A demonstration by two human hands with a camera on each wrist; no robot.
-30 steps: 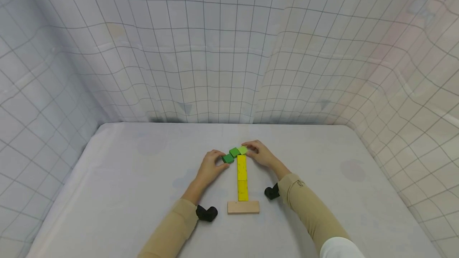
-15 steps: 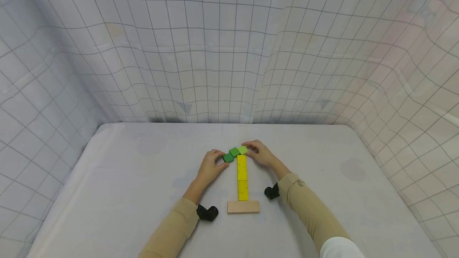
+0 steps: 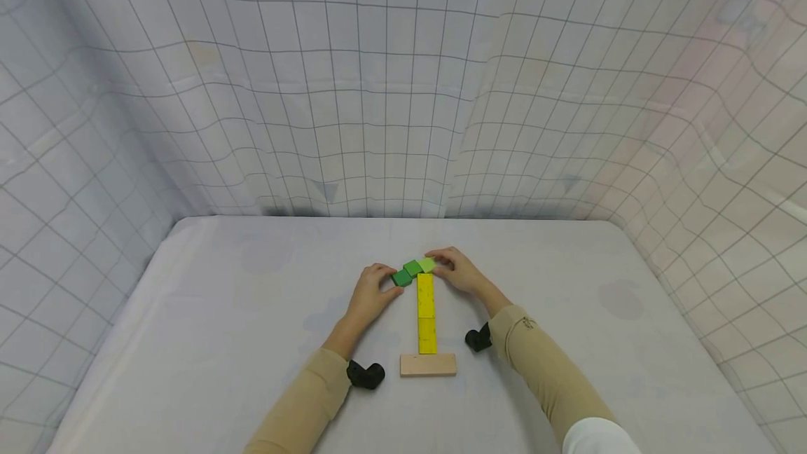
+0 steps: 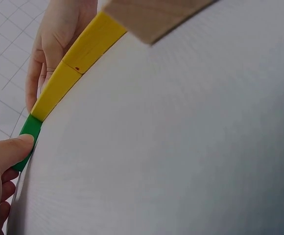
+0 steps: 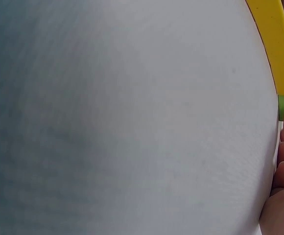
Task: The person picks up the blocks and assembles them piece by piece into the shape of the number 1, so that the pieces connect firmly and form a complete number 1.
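Note:
Three small green blocks lie in a slanted row at the far end of a yellow strip. With thumb and fingers my left hand (image 3: 370, 294) pinches the dark green block (image 3: 401, 278) at the row's left end. A mid-green block (image 3: 412, 268) sits between its two neighbours. At the right end, my right hand (image 3: 459, 272) holds the light green block (image 3: 427, 265) between thumb and fingers; the right wrist view shows the thumb against its side. Two yellow blocks (image 3: 426, 314) stand end to end below the row, leading to a plain wooden block (image 3: 428, 365) lying crosswise.
A white cloth covers the table (image 3: 221, 328). Gridded white curtains (image 3: 403, 90) hang behind it and at both sides. Black wrist mounts (image 3: 366, 375) sit below each forearm, flanking the wooden block.

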